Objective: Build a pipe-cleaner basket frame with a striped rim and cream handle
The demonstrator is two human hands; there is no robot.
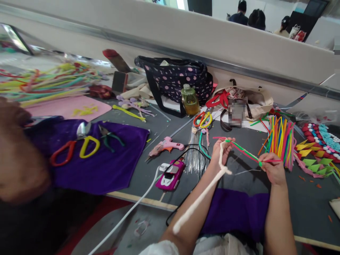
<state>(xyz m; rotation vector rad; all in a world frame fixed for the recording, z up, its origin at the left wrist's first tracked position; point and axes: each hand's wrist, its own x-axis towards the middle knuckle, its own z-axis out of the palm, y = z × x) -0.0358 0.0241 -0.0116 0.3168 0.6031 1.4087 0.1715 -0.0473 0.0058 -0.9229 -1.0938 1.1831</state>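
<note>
My left hand pinches one end of a green and pink-red pipe cleaner piece, whose strands run side by side. My right hand is closed on its other end, where a green wrap shows and a pink tip sticks out to the right. A long, thick, cream fuzzy stem comes down bent from my left hand and lies across my left forearm. Between my hands, a thin wire curves below the piece. Under my wrists is a purple cloth.
Left of my arms lie a pink glue gun, a magenta power strip with cords, and clear sticks. Colourful pipe cleaners stand right. A co-worker's arm is beside scissors and pliers. Behind are a bag and bottle.
</note>
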